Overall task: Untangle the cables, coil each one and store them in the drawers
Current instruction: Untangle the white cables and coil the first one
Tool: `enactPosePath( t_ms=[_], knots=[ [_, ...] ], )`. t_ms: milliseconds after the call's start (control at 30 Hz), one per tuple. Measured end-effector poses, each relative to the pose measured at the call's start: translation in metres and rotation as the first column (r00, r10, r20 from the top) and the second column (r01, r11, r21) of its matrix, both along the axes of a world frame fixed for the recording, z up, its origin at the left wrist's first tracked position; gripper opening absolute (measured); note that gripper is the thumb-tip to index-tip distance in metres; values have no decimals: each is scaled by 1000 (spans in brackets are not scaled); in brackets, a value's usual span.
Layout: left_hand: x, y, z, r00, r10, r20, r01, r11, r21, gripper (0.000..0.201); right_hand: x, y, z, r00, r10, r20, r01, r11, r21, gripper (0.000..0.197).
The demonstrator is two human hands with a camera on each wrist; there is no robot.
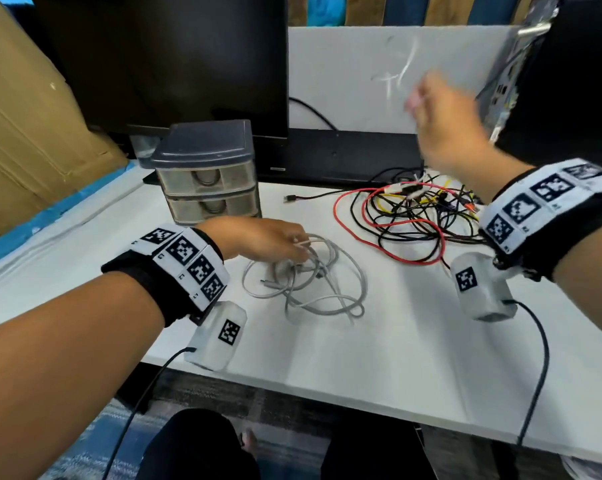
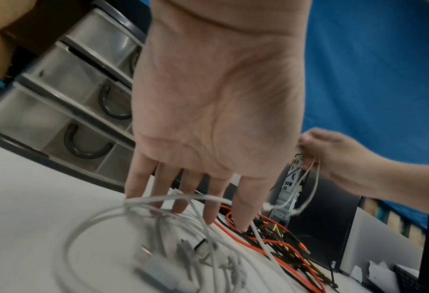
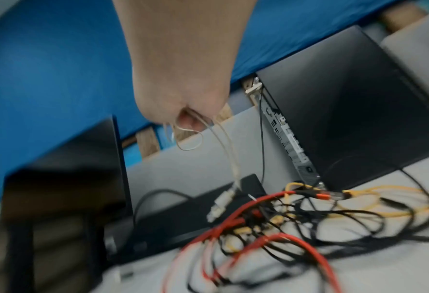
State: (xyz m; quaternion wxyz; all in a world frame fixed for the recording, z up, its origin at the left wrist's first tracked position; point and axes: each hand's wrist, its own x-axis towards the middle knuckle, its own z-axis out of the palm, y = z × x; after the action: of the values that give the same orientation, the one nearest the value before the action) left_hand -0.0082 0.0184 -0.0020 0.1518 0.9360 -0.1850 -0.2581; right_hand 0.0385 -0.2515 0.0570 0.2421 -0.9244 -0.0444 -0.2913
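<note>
A loose heap of white cables (image 1: 306, 275) is seen on the tabletop (image 1: 379, 358), touched by the straight fingers of the left hand (image 1: 258, 237). Farther right, a red, black and yellow tangle (image 1: 413, 216) is noted. Above it – raised, blurred – the right hand (image 1: 445, 123) is closed round a thin white cable (image 3: 223, 138). The drawers (image 1: 207, 188) are set behind, shut.

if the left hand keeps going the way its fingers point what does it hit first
Probably the white cables right under the left hand's fingertips; past them lies the red and black cable tangle. Whether the fingers already touch the white ones is unclear.
</note>
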Motion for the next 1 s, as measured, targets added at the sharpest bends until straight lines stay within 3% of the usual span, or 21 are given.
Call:
enactPosePath(
  t_ms=[33, 100, 133, 200, 267, 500, 700, 800, 833, 900, 1000],
  knots=[
    [1, -1, -1, 1000, -16, -11, 16, 999, 30, 35, 0, -1, -15, 979, 5, -206, -47, 979, -201, 21],
    [3, 0, -1, 999, -34, -7, 35, 998, 57, 35, -1, -4, -48, 844, -41, -535, -265, 835, -482, 20],
    [4, 0, -1, 999, -42, -8, 42, 997, 57, 36, -3, -6, -63, 788, -64, -613, -343, 781, -522, 19],
    [7, 3, -3, 998, -56, -18, 57, 997, 61, 43, -8, -7, -82, 736, -49, -675, -377, 799, -469, 19],
    [10, 7, -6, 997, -73, -22, 74, 994, 79, 52, -11, -7, -87, 727, -50, -685, -324, 855, -406, 22],
    [21, 16, -11, 999, -50, -20, 50, 997, 51, 67, -9, -10, -93, 720, -43, -692, -292, 887, -358, 11],
    [19, 14, -10, 998, -4, -68, 2, 1000, -26, 63, -5, -11, -100, 683, -40, -730, -262, 919, -295, 13],
    [19, 11, -11, 995, 56, -80, -62, 996, -67, 49, -10, -5, -87, 645, -82, -760, -282, 899, -337, 15],
    [19, 10, -11, 992, 81, -92, -89, 993, -83, 42, -12, -2, -80, 653, -99, -751, -293, 881, -370, 16],
    [20, 9, -12, 984, 124, -130, -140, 983, -122, 30, -15, 7, -67, 744, -88, -662, -283, 857, -432, 14],
    [16, 8, -10, 962, 174, -212, -217, 956, -199, 38, -24, 32, -53, 873, 80, -482, -258, 913, -315, 12]
  ],
)
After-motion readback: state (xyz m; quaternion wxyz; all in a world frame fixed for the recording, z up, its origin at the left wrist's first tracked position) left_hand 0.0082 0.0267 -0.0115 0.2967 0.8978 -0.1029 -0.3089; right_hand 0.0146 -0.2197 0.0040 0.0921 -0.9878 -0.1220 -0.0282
